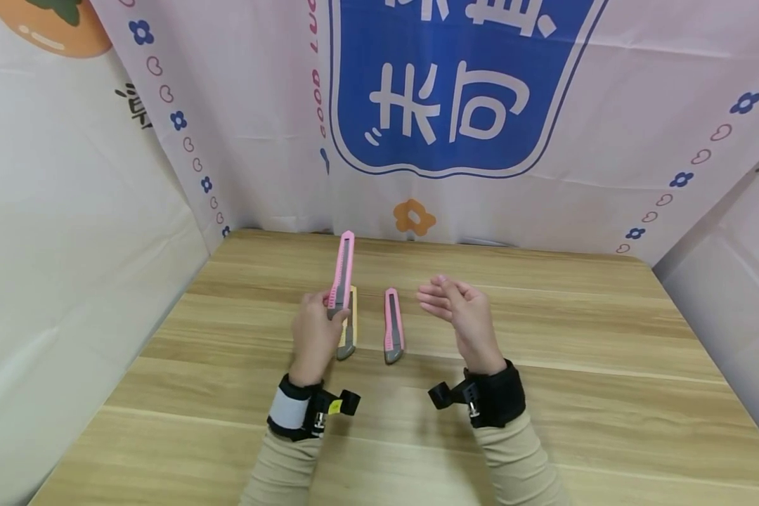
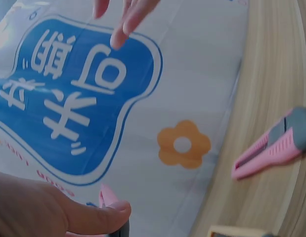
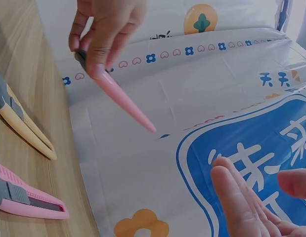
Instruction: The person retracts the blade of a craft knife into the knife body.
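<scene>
A pink utility knife (image 1: 344,270) with a grey end is pinched between the thumb and fingers of my left hand (image 1: 314,329), raised above the table. In the right wrist view the same pink knife (image 3: 125,102) slants away from that hand. Partly behind it, a yellow utility knife (image 1: 348,337) lies on the wood. A second pink utility knife (image 1: 393,327) lies between the two hands. My right hand (image 1: 469,320) is held up to the right of it, fingers extended and holding nothing; its fingers (image 3: 232,197) show in the right wrist view.
The wooden table (image 1: 575,393) ends at a hanging printed cloth (image 1: 259,161) along the back. White cloth sides (image 1: 88,246) flank it left and right. Both wrists wear black camera straps (image 1: 496,397).
</scene>
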Demonstrator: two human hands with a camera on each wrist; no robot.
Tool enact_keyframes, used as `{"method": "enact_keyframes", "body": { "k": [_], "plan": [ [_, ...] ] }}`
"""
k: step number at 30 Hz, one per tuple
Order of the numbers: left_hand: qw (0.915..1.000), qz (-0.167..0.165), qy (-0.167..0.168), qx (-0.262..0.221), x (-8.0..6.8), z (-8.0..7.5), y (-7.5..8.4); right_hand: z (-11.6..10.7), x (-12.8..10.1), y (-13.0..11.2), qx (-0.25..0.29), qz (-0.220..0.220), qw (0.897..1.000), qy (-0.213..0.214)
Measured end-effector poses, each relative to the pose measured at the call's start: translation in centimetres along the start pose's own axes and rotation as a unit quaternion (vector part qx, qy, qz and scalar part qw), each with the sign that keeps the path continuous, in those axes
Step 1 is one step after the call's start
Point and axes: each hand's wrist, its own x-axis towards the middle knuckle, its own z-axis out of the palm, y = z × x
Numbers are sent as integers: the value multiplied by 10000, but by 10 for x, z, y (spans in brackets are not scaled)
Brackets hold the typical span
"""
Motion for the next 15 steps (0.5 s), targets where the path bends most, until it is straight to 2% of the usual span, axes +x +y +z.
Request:
{"method": "enact_keyframes", "body": {
  "k": [8, 15],
  "plan": [
    [9972, -487, -408, 401, 10, -4, -25, -5, 1, -2, 48, -34, 10000, -22],
    [9900, -921, -733, 783, 14, -6, -49, -8, 2, -3, 25, -31, 10000, 4]
  ]
}}
